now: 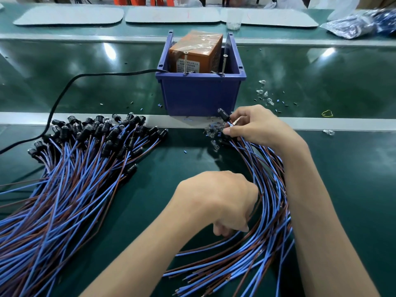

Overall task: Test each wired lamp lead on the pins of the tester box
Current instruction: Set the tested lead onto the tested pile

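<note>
Right hand (pixel 255 127) pinched one lamp lead (pixel 224 115) just near of the blue bin (pixel 199 93), left hand (pixel 218 202) gripped the right bundle (pixel 270 189); lead was not yet on the tester box (pixel 192 50) pins (pixel 224 63); left pile (pixel 85 163) presumably tested, right bundle remained.

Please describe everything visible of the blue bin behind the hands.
The blue bin is an open-topped box of hard-looking plastic with a thick rim and raised back corners. It stands upright on the green belt, its front base at the pale strip. Inside sits the orange tester box, wrapped in clear tape; two metal pins stand at the front rim. A black cable enters over its left rim.
</note>
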Available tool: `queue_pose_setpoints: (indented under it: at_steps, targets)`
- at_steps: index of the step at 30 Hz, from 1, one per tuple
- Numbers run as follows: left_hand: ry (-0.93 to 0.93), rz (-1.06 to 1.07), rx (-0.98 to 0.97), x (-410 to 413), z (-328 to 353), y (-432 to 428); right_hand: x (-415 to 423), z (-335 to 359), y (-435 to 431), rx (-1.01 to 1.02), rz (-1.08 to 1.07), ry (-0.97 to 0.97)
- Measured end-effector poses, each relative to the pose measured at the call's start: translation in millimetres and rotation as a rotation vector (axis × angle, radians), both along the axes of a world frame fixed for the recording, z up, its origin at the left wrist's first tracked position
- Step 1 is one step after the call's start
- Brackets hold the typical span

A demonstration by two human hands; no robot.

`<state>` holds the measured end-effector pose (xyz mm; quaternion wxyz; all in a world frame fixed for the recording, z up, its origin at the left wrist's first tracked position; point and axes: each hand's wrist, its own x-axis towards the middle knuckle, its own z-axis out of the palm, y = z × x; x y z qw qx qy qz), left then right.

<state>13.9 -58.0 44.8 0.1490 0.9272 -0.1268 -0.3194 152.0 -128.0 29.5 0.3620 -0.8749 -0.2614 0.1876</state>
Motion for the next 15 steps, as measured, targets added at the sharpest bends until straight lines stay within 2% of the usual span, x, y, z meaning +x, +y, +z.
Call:
queue_pose_setpoints:
  at_steps: [3,15]
  targets:
    - [0.062,0.017,-0.062,-1.7,-1.3,-5.2,-0.8,0.6,-1.0,-0.022,0.018,-0.028]
    - [-0.003,-0.007,-0.060,-0.7,-3.2,-10.5,-1.5,4.1,-0.9,-0.070,0.016,-0.060]
